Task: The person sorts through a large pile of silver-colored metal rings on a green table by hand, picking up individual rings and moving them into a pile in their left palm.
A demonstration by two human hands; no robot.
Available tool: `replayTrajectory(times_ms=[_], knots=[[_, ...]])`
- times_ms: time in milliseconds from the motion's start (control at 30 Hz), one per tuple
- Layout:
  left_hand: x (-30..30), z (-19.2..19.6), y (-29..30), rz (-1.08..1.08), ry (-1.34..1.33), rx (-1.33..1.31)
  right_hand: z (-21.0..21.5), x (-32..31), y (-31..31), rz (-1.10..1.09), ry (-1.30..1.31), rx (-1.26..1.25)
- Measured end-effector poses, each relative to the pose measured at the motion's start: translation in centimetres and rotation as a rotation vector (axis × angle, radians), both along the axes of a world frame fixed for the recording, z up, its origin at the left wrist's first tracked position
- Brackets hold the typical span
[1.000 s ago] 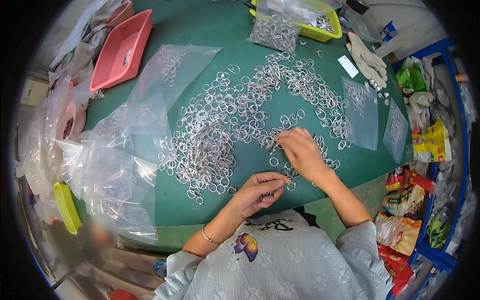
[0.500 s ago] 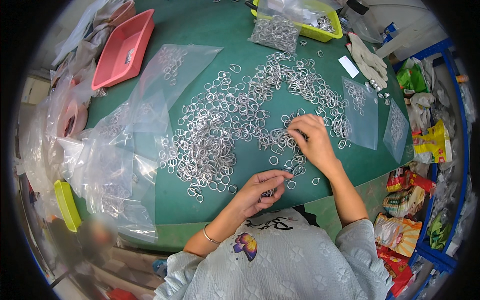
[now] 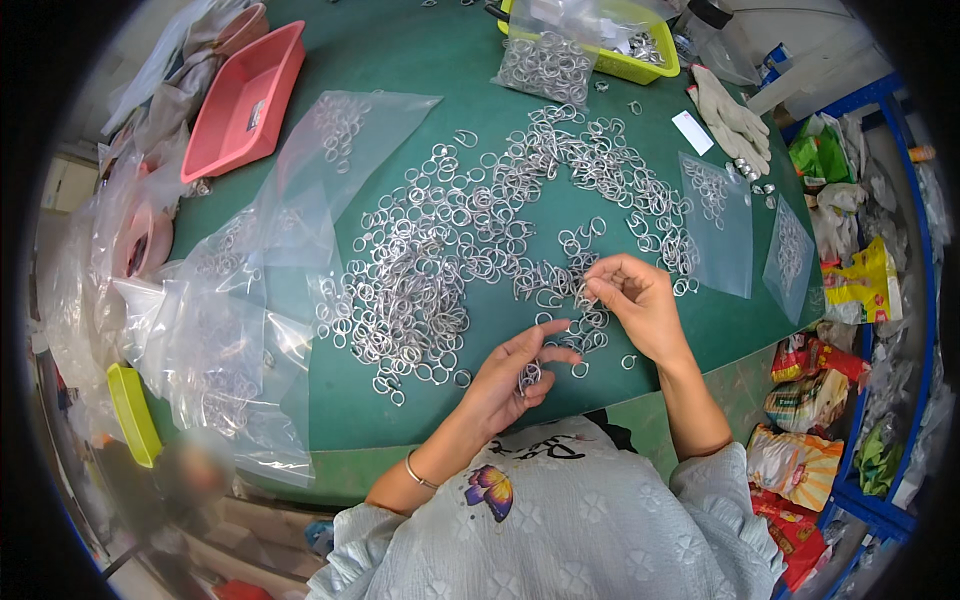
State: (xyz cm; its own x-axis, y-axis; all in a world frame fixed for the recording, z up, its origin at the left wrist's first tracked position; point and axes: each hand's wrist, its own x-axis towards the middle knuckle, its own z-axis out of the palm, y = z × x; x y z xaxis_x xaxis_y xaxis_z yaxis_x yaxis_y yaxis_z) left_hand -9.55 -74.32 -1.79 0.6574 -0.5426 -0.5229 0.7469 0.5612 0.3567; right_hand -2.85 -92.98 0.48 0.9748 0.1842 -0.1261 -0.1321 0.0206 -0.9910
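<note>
Many small silver metal rings (image 3: 410, 290) lie in a heap and a curved band across the green table. My left hand (image 3: 508, 372) is near the table's front edge, its lower fingers curled round several rings (image 3: 529, 376) in the palm. Its index finger and thumb are apart, pointing right. My right hand (image 3: 635, 300) is over the smaller cluster of rings (image 3: 592, 325), with thumb and index finger pinched together. A ring seems to be at those fingertips, though it blends with the rings beneath. Single rings lie between and beside my hands.
Clear plastic bags with rings (image 3: 225, 340) cover the left side; smaller bags (image 3: 722, 235) lie right. A pink tray (image 3: 240, 110) is far left. A yellow-green basket (image 3: 640, 68) stands at the back, near white gloves (image 3: 730, 120). A blue shelf rack (image 3: 893, 330) stands right of the table.
My right hand has drawn back slightly from the far end of the small cluster, its fingers now pinched. My left index finger and thumb have spread, showing the rings in the palm.
</note>
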Motion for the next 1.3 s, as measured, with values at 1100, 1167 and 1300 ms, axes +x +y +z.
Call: replayTrajectory(times_ms=[1100, 1167, 1300], knots=[[-0.7, -1.1, -0.8, 0.015, 0.177, -0.255, -2.9, 2.4, 0.2, -0.044, -0.585, -0.998], [-0.6, -1.0, -0.8, -0.004, 0.208, -0.330, -3.3, 2.5, 0.2, -0.016, -0.555, -0.986], [-0.5, -0.9, -0.7, 0.059, 0.226, -0.252, -1.3, 1.9, -0.5, 0.020, -0.398, -0.624]])
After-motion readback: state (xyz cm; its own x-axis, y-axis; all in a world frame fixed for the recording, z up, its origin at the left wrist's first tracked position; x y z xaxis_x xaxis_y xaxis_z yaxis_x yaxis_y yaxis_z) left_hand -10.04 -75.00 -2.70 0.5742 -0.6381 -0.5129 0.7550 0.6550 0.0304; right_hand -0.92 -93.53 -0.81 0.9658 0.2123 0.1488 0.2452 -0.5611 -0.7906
